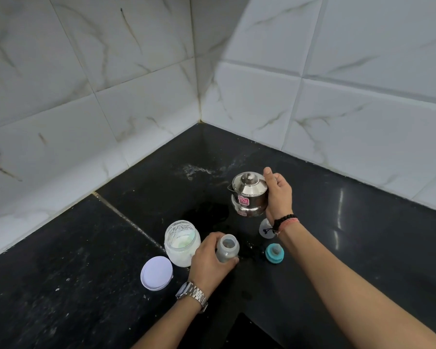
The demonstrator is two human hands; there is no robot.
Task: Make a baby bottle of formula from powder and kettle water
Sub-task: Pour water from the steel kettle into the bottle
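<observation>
A small open baby bottle (227, 248) stands upright on the black counter (337, 222), and my left hand (208, 260) grips its left side. To its left stands an open clear jar of white formula powder (181, 244), with the jar's white lid (156, 273) lying flat in front of it. At the back, my right hand (278, 195) grips the right side of a small steel kettle (248, 193) with its lid on. The teal bottle collar with its teat (275, 253) and a clear bottle cap (266, 229) lie on the counter under my right wrist.
White marble-look tiled walls (136, 96) meet in a corner behind the counter. White powder dust (194, 170) marks the counter near the corner, and a wet patch (209, 212) lies left of the kettle. A counter seam (126, 217) runs diagonally at the left.
</observation>
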